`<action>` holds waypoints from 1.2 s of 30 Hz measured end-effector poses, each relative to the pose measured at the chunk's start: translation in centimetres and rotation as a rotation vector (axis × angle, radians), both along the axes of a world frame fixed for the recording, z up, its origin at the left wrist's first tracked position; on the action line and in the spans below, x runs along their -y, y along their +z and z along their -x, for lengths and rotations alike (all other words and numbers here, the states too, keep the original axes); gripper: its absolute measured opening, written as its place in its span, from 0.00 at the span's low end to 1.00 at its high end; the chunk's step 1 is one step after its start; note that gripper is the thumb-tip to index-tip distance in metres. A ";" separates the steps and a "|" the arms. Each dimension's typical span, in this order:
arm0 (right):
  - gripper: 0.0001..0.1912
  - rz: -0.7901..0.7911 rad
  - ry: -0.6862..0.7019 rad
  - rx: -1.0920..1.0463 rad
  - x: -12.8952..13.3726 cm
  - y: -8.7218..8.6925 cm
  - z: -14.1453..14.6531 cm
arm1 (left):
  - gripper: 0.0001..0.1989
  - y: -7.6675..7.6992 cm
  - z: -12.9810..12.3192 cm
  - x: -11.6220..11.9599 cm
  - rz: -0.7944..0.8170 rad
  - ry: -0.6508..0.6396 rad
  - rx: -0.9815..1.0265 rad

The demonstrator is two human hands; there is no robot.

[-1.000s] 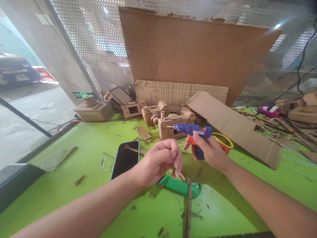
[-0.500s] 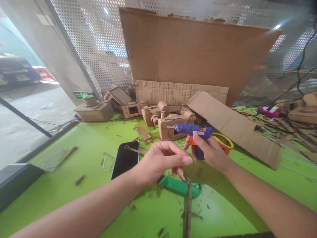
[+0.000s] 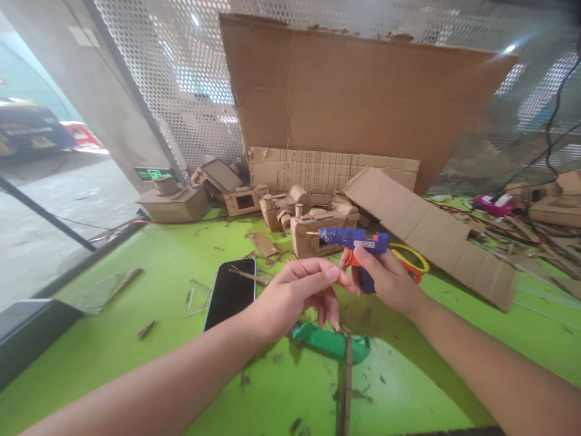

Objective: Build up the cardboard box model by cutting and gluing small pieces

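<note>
My right hand grips a blue hot glue gun with an orange trigger, its nozzle pointing left. Beside it, my left hand hovers with its index finger reaching towards the glue gun's grip. The thumb lies along that finger, the other fingers hang loosely apart, and I see nothing held there. Below the left hand, a green-handled cutter lies on the table. A thin cardboard strip crosses its handle. Left of the hand, a phone lies flat with a small cardboard sliver over it.
Cardboard camera models stand behind the hands on the green table. A long cardboard piece slants at right, and a large cardboard sheet leans at the back. Scraps are scattered around. A dark box-like object sits at left.
My left thumb has slid back along the index finger, which now stretches further right towards the glue gun. My right hand and the glue gun have barely moved.
</note>
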State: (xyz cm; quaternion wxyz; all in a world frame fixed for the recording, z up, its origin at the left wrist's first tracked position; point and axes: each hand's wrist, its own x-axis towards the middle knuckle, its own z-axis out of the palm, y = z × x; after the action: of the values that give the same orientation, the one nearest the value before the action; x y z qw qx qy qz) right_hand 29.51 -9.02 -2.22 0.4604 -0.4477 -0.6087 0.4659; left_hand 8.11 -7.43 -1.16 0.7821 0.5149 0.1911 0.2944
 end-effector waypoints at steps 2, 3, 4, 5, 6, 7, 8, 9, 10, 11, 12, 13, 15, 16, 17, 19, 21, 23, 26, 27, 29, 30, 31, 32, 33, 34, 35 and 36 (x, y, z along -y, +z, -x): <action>0.23 0.004 0.009 0.003 0.0 0.0 0.0 | 0.14 0.0 -0.1 0.0 0.004 -0.014 -0.004; 0.23 0.005 0.010 0.006 0.0 0.1 0.0 | 0.14 0.0 -0.1 0.0 0.000 -0.019 -0.011; 0.23 0.002 0.006 0.010 -0.1 0.1 -0.1 | 0.14 0.0 -0.1 0.1 -0.011 -0.019 -0.023; 0.23 0.002 0.000 0.017 -0.1 0.1 -0.1 | 0.14 0.0 -0.2 0.1 -0.031 -0.015 -0.040; 0.23 0.005 -0.007 0.022 -0.1 0.1 -0.1 | 0.13 -0.1 -0.2 0.1 -0.054 -0.004 -0.060; 0.23 0.011 -0.012 0.026 -0.1 0.0 -0.1 | 0.12 -0.1 -0.2 0.1 -0.076 0.012 -0.079; 0.23 0.019 -0.015 0.030 -0.1 0.0 -0.1 | 0.11 0.0 -0.2 0.1 -0.094 0.028 -0.096; 0.23 0.027 -0.016 0.032 -0.1 -0.1 -0.2 | 0.10 0.0 -0.2 0.1 -0.105 0.041 -0.107; 0.23 0.031 -0.018 0.032 -0.1 -0.1 -0.2 | 0.09 0.0 -0.2 0.1 -0.110 0.050 -0.110; 0.23 0.032 -0.018 0.034 -0.1 -0.2 -0.2 | 0.08 0.0 -0.2 0.1 -0.109 0.053 -0.109; 0.23 0.028 -0.020 0.037 0.0 -0.2 -0.2 | 0.08 0.0 -0.2 0.1 -0.105 0.054 -0.101; 0.23 0.022 -0.022 0.039 0.0 -0.2 -0.1 | 0.08 0.0 -0.2 0.1 -0.096 0.055 -0.086; 0.24 0.014 -0.022 0.043 0.0 -0.1 -0.1 | 0.08 0.0 -0.2 0.1 -0.069 0.061 -0.042; 0.24 0.012 -0.018 0.042 0.0 0.0 0.0 | 0.08 -0.1 -0.2 0.1 -0.057 0.063 -0.019; 0.24 0.010 -0.014 0.040 0.0 0.1 0.1 | 0.07 -0.2 -0.2 0.1 -0.050 0.062 0.001; 0.24 0.005 -0.005 0.034 0.0 0.2 0.2 | 0.05 -0.3 -0.1 0.2 -0.048 0.045 0.028; 0.24 -0.003 -0.003 0.033 0.0 0.4 0.3 | 0.06 -0.4 -0.1 0.2 -0.048 0.022 0.034; 0.23 -0.012 -0.005 0.031 0.0 0.4 0.4 | 0.07 -0.4 -0.1 0.4 -0.038 0.009 0.033; 0.22 -0.020 -0.003 0.016 0.1 0.4 0.4 | 0.09 -0.4 -0.1 0.5 -0.028 0.009 0.018; 0.22 -0.018 -0.004 0.012 0.1 0.4 0.3 | 0.09 -0.4 -0.1 0.6 -0.030 0.012 0.009; 0.23 -0.007 -0.002 0.010 0.2 0.4 0.3 | 0.09 -0.4 -0.1 0.6 -0.035 0.013 -0.016; 0.23 -0.003 -0.001 0.012 0.2 0.4 0.3 | 0.10 -0.4 -0.1 0.6 -0.035 0.014 -0.025; 0.23 0.000 0.000 0.015 0.2 0.4 0.3 | 0.10 -0.4 -0.1 0.6 -0.033 0.013 -0.031; 0.23 -0.001 0.002 0.019 0.2 0.4 0.2 | 0.11 -0.5 -0.1 0.6 -0.028 0.011 -0.034; 0.23 -0.004 0.002 0.022 0.2 0.4 0.2 | 0.11 -0.5 -0.2 0.6 -0.022 0.009 -0.034; 0.23 -0.006 0.002 0.023 0.2 0.4 0.2 | 0.12 -0.4 -0.2 0.6 -0.017 0.007 -0.035; 0.23 -0.008 -0.001 0.023 0.2 0.4 0.2 | 0.12 -0.4 -0.2 0.6 -0.013 0.005 -0.040; 0.23 -0.007 -0.004 0.022 0.2 0.4 0.2 | 0.13 -0.3 -0.3 0.7 -0.010 0.001 -0.048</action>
State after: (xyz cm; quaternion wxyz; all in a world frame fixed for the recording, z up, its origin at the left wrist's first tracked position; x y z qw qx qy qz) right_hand 29.30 -9.19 -1.87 0.4561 -0.4523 -0.6146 0.4579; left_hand 8.36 -8.10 -1.47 0.7744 0.5259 0.2086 0.2833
